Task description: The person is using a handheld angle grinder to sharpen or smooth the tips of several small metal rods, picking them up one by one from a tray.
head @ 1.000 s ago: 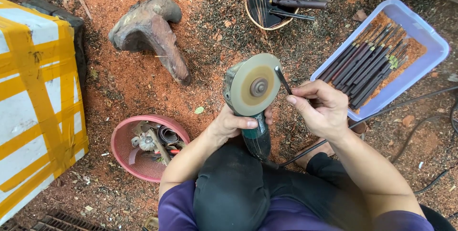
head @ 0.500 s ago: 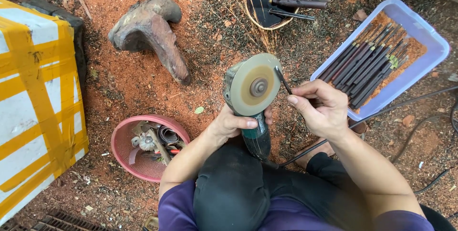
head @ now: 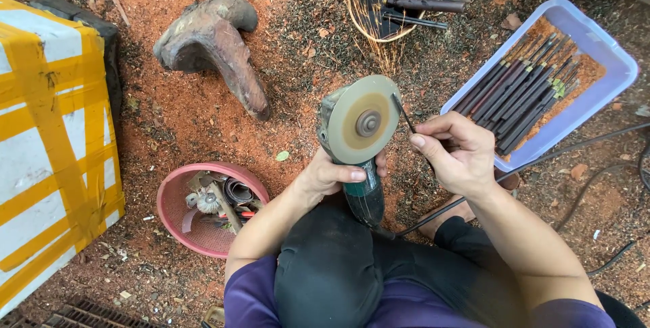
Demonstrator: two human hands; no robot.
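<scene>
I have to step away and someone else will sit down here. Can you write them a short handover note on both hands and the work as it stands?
Left hand grips the angle grinder, disc facing up.
Right hand pinches a thin metal rod, its tip against the disc rim; sparks fly toward the round bowl.
The bowl holds three dark-handled tools.
The lilac tray at right holds many more.
Pink basket of parts at left.

My left hand [head: 328, 176] and right hand [head: 455, 153] are bare, no gloves, rings or watch, and both forearms are uncovered up to the elbow. I wear a purple short-sleeved top of soft cloth, its sleeves ending above my elbows. My legs are in dark grey-black trousers, the cloth smooth and a little dusty over the bent knee.
</scene>
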